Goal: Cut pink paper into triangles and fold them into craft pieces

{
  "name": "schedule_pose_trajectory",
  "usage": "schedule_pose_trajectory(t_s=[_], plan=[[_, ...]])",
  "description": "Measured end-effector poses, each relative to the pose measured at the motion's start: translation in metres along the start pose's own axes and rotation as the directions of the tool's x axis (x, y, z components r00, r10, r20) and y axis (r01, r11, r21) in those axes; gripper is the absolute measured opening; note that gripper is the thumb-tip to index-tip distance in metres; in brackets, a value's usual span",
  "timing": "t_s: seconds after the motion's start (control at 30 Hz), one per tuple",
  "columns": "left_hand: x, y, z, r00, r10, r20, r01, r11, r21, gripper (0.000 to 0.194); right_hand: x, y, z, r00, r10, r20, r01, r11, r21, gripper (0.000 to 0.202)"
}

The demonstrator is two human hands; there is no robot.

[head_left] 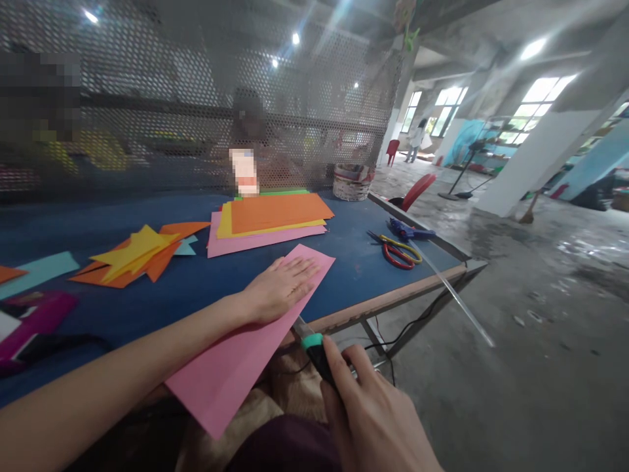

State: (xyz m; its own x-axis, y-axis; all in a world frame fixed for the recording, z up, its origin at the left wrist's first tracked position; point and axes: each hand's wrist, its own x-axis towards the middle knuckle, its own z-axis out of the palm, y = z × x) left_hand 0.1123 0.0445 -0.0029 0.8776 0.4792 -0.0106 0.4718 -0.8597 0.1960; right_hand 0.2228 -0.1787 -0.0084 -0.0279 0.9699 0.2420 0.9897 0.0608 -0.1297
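A folded-looking sheet of pink paper [236, 380] lies aslant over the table's front edge, its near corner hanging past it. My left hand [285, 288] rests flat on the paper's upper part, fingers stretched out. In my right hand [373, 400] is a knife [314, 347] with a black and green handle. Its flat metal blade points away, against the paper's right edge, and the tip is hidden. Beyond them is a stack of orange, yellow and pink paper sheets [280, 215]. Scissors [398, 251] with red and yellow handles lie to the right.
A blue glue gun [410, 231] with a long clear glue stick lies by the table's right edge. Cut yellow and orange paper pieces [135, 252] and a magenta tool [44, 324] are at left. A wicker basket [351, 183] stands before the perforated metal screen [314, 111].
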Motion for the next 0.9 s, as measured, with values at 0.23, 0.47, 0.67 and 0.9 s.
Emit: schedule_pose_trajectory(t_s=[0.23, 0.47, 0.67, 0.9], plan=[[0.001, -0.003, 0.004, 1.0, 0.011, -0.03, -0.011, 1.0, -0.018, 0.055, 0.001, 0.001, -0.001, 0.999, 0.04, 0.008, -0.04, 0.999, 0.006, 0.046], [0.0, 0.0, 0.002, 1.0, 0.004, -0.003, -0.004, 1.0, -0.022, 0.053, 0.001, 0.006, -0.003, 0.998, 0.067, 0.006, -0.067, 0.998, 0.01, 0.044], [0.01, -0.006, -0.01, 0.985, 0.055, -0.165, -0.076, 0.99, -0.123, 0.051, 0.001, 0.005, -0.004, 0.998, 0.064, 0.024, -0.065, 0.997, 0.029, 0.044], [0.068, -0.023, -0.014, 0.935, 0.043, -0.353, -0.077, 0.994, -0.082, 0.03, 0.002, 0.006, -0.006, 0.998, 0.057, 0.015, -0.058, 0.997, 0.047, 0.044]])
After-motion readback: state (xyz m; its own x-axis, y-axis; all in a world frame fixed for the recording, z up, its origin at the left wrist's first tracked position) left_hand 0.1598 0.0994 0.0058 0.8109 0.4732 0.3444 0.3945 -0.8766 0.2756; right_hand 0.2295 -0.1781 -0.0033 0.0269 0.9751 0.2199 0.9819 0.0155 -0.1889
